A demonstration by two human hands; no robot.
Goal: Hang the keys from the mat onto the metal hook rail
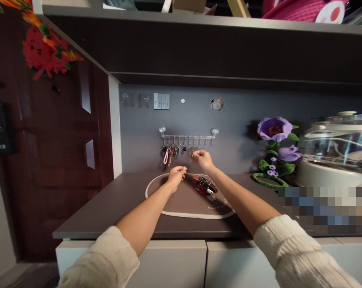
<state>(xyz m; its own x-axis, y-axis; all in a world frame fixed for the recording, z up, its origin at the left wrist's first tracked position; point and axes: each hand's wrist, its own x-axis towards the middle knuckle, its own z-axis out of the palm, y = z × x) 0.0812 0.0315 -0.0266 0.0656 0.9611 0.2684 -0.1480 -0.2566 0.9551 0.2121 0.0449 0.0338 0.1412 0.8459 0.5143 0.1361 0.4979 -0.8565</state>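
Note:
My right hand (204,160) pinches a key ring (192,153) in front of the wall, just below a clear hook rail (188,137). Small keys seem to hang from that ring, though they are hard to make out. On the left half of the rail hang several bunches of keys (174,151), one with a pink strap (166,156). My left hand (177,176) is held low over the mat, thumb and fingertips pressed together; anything between them is too small to name. Behind and between my hands, a pile of keys (205,185) with red and brown pieces lies on the mat (181,204).
Purple artificial flowers (274,130) stand on the counter (109,212) at the right, beside a glass-lidded appliance (340,148). A dark shelf (199,52) overhangs the counter. To the left is a dark red door (57,160).

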